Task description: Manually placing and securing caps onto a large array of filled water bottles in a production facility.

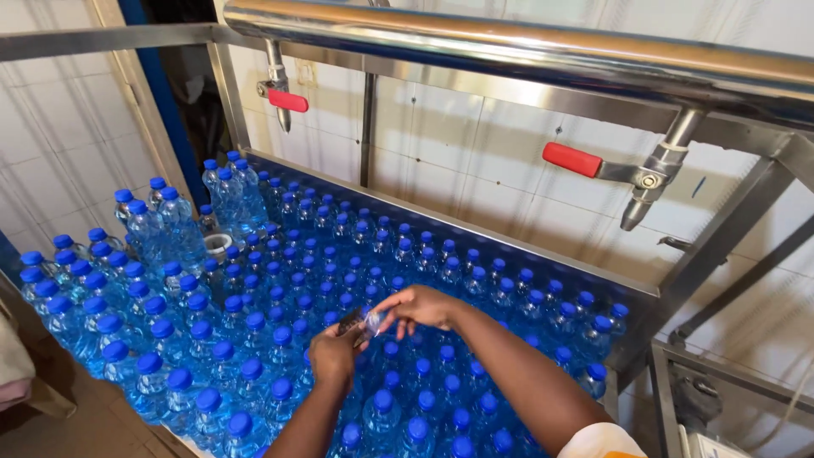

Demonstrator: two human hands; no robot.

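Head view shows both of your hands over a big crowd of clear water bottles (254, 339) with blue caps, standing upright and packed close together on a metal table (593, 271). Your left hand (333, 356) is closed around a small clear plastic piece (358, 322) (it looks like a thin seal or wrapper with a dark part, but it is too small to tell exactly). Your right hand (420, 305) comes from the right side and pinches the same piece with the fingertips, so the two hands meet just above the caps in the middle of the table. To the left, one open white cup (218, 243) stands between the bottles. Above the table runs a shiny steel pipe (509, 51) with two taps; each tap has a red handle (572, 159), and the other red handle (287, 101) is farther left. Behind is a wall of white tiles (475, 153).
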